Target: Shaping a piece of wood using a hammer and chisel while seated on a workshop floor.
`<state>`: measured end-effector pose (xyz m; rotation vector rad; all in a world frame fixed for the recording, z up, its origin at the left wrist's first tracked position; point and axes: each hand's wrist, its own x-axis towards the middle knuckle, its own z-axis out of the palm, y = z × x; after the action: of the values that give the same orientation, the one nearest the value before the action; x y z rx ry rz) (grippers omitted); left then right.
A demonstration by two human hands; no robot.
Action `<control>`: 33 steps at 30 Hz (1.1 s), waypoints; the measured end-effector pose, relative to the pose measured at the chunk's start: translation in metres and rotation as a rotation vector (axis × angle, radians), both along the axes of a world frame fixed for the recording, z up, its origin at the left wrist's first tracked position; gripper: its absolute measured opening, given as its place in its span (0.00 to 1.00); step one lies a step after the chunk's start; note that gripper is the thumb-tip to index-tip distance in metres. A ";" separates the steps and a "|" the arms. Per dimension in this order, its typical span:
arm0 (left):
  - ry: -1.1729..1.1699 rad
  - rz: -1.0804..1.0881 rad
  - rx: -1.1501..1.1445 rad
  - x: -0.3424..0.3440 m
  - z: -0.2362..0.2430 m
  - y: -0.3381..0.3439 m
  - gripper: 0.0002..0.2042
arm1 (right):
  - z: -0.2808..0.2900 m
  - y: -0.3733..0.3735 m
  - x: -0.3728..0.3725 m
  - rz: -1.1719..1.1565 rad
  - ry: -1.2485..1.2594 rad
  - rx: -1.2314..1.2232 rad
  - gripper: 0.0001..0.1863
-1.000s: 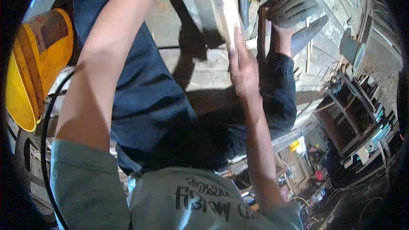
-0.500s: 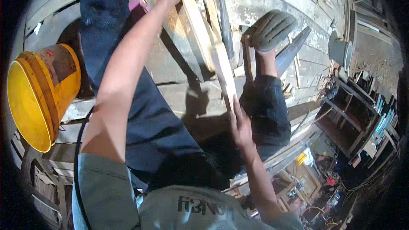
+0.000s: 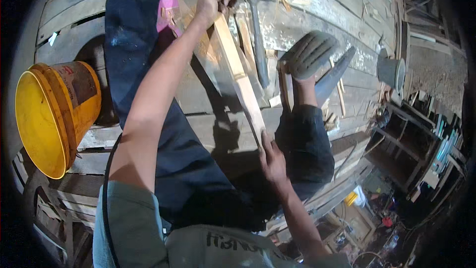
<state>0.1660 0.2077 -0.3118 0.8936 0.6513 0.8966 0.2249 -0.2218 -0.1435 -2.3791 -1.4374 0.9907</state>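
Observation:
My left hand [image 3: 212, 4] is closed round the far end of a pale wooden strip [image 3: 228, 49], with its fingers curled beside a dark hammer [image 3: 259, 39]. Nearer my body, my right hand [image 3: 273, 161] grips the near end of a second, whiter wooden stick [image 3: 251, 104]. The stick's far end meets or overlaps the first strip; whether the two are joined cannot be told. Both pieces slant between my spread legs, above the plank floor. The hammer lies just right of the strip, with its head near my left fingers.
A yellow bucket [image 3: 42, 124] lies tipped at the left, beside my dark trouser leg [image 3: 131, 39]. My sandalled foot [image 3: 312, 55] is at the right, next to a dark blade-like tool [image 3: 337, 77]. A grey bucket [image 3: 391, 71] stands farther right. Wood scraps and a pink object [image 3: 167, 15] are scattered about.
My right hand has come nearer my body and slightly left, drawing the stick back along the strip. The stick overlaps the strip less than before. My left hand keeps its hold.

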 end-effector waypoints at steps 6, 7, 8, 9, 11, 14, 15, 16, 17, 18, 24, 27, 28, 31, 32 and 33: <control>0.111 0.055 0.074 0.011 0.009 -0.015 0.23 | -0.018 0.088 0.002 0.031 -0.073 0.077 0.28; 0.064 0.079 0.034 0.005 0.007 -0.012 0.22 | -0.018 0.057 0.004 0.028 -0.043 0.034 0.28; 0.007 0.098 -0.010 0.003 0.002 -0.008 0.22 | -0.016 0.020 0.009 0.021 -0.022 -0.012 0.29; -0.011 0.043 0.057 0.007 0.010 -0.010 0.22 | -0.009 -0.011 0.013 -0.002 -0.056 0.011 0.30; -0.008 0.089 0.084 0.007 0.011 -0.007 0.21 | 0.004 -0.020 0.009 -0.009 -0.070 -0.004 0.30; -0.026 0.054 -0.198 0.004 0.015 -0.004 0.19 | -0.019 0.050 0.009 0.023 -0.043 -0.027 0.30; -0.041 0.069 -0.190 0.008 0.019 -0.008 0.19 | -0.024 0.079 0.012 0.087 -0.055 0.041 0.29; -0.050 0.083 -0.187 0.007 0.025 -0.017 0.19 | -0.026 0.096 0.012 0.094 -0.090 0.107 0.28; -0.054 0.044 -0.198 0.010 0.022 -0.025 0.19 | -0.019 0.087 0.010 0.078 -0.097 0.047 0.28; -0.059 0.086 -0.291 0.009 0.020 -0.025 0.19 | -0.013 0.078 0.012 0.078 -0.098 0.013 0.28; 0.107 0.099 0.165 -0.002 0.012 -0.007 0.24 | -0.002 -0.016 0.021 0.072 -0.012 -0.120 0.30; 0.103 0.063 -0.071 -0.004 0.005 0.001 0.27 | -0.019 0.048 0.022 0.137 0.001 -0.084 0.32; 0.070 -0.028 -0.018 -0.004 0.002 0.000 0.29 | -0.008 0.060 0.020 0.130 -0.003 -0.077 0.33; 0.103 0.055 0.091 -0.011 -0.007 0.005 0.29 | 0.003 0.022 0.021 0.078 0.014 -0.192 0.38; 0.016 0.048 -0.143 -0.015 -0.009 0.013 0.27 | 0.009 0.002 0.022 0.053 0.053 -0.269 0.40; 0.015 0.020 -0.133 -0.013 -0.009 0.013 0.25 | 0.012 -0.005 0.021 0.042 0.059 -0.269 0.40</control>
<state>0.1528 0.2207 -0.3209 0.7765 0.7257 0.8551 0.2462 -0.2271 -0.1318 -2.4839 -1.4175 1.3288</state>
